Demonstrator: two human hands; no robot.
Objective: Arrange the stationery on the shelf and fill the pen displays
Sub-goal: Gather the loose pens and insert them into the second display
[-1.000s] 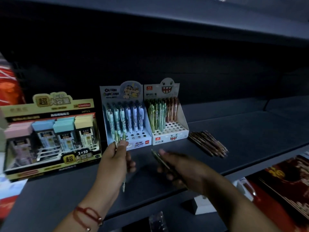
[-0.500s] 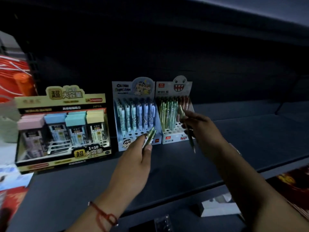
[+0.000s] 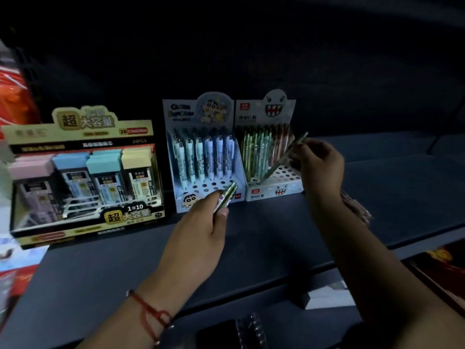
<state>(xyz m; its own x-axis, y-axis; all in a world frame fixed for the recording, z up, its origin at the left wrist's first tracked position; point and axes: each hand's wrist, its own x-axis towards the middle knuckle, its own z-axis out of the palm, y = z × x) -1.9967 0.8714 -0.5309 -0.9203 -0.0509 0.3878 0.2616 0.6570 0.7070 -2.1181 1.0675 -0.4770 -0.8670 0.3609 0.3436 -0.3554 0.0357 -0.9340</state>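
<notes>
Green pens, two [image 3: 227,196], sat gripped in the left hand [image 3: 201,230]; the right hand [image 3: 318,165] pinched one pen [image 3: 281,159] slanting into the right-hand one [image 3: 270,157] of three display boxes.

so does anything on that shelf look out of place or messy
Mostly tidy: both pen displays stand upright side by side. The odd bit is a loose heap of brownish pens lying flat on the shelf right of the monster-face display, half hidden by the right hand. They belong in the display's empty holes.
</notes>
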